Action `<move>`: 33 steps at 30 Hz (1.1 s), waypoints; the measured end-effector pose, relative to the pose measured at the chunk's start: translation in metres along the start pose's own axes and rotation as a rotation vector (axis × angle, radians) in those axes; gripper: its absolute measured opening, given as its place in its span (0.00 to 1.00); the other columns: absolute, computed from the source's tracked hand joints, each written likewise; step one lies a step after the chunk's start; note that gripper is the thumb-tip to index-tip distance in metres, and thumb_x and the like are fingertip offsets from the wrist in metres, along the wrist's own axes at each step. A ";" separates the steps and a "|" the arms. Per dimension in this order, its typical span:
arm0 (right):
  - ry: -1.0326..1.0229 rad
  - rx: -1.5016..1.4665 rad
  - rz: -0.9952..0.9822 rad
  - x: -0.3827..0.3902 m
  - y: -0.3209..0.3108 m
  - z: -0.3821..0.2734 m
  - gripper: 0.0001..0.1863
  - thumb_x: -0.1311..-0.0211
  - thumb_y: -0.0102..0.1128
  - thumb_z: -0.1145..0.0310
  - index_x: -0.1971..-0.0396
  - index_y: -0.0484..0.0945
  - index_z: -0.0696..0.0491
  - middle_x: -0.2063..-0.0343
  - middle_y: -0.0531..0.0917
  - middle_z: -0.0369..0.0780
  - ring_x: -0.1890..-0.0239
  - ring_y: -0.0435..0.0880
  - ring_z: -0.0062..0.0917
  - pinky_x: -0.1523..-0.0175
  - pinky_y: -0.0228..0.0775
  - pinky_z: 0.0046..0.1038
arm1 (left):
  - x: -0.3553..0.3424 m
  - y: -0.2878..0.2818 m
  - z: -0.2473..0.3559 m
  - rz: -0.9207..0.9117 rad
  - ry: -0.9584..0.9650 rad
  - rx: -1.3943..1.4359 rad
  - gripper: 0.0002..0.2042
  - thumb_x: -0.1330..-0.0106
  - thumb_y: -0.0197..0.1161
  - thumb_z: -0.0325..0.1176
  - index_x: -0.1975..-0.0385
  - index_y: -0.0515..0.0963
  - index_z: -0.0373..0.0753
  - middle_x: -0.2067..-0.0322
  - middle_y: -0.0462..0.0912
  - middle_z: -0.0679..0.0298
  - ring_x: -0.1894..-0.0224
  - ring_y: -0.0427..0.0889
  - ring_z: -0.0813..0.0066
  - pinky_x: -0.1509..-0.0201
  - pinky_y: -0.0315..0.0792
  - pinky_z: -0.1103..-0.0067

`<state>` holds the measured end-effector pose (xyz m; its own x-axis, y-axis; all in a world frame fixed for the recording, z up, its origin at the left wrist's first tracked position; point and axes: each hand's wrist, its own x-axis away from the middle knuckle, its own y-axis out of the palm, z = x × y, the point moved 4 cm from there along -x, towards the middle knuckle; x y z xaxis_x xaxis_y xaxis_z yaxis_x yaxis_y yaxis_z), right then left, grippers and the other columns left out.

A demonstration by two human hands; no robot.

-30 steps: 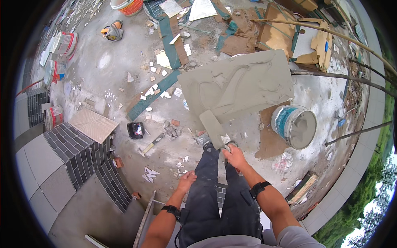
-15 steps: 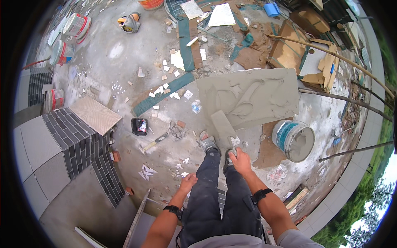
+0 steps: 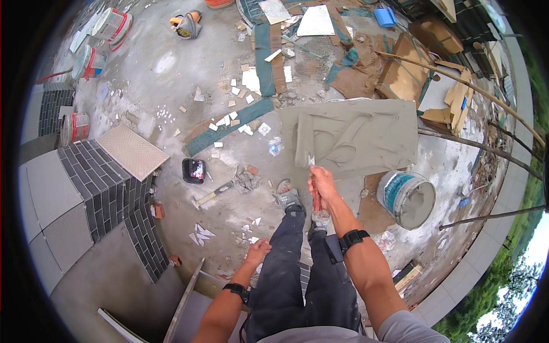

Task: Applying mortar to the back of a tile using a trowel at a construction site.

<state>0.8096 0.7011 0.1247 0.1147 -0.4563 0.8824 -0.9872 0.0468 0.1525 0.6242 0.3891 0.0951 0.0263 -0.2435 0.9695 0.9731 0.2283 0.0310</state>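
My right hand (image 3: 323, 183) grips the red handle of a notched trowel (image 3: 304, 142). Its grey blade lies flat on the left part of a large slab (image 3: 372, 134) coated with wet grey mortar, which rests on the concrete floor in front of my feet. Swirled trowel marks run through the mortar. My left hand (image 3: 257, 251) hangs beside my left leg, holding nothing, fingers loosely apart. Both wrists wear black bands.
A bucket of mortar (image 3: 407, 199) stands right of the slab. A hammer (image 3: 211, 195) and a small black box (image 3: 193, 170) lie to the left. Dark tiled steps (image 3: 108, 183) and a beige tile (image 3: 131, 151) sit further left. Tile scraps, pails (image 3: 108, 26), cardboard (image 3: 406, 74) and poles (image 3: 457, 86) lie beyond.
My right hand has pushed the trowel from the slab's near edge further onto its left part. The left hand has stayed by my leg.
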 end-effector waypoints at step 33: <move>-0.261 1.080 0.073 0.015 -0.153 -0.005 0.23 0.41 0.55 0.56 0.58 0.71 0.62 0.78 0.80 0.45 0.76 0.82 0.32 0.72 0.73 0.34 | 0.013 0.066 0.048 0.044 0.005 -0.055 0.23 0.32 0.54 0.47 0.44 0.70 0.37 0.59 0.81 0.55 0.57 0.79 0.71 0.50 0.71 0.77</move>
<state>0.9632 0.6915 0.1169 0.1511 -0.6627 0.7335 -0.5832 -0.6589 -0.4751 0.6776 0.4460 0.1210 0.0705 -0.2394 0.9684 0.9821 0.1866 -0.0253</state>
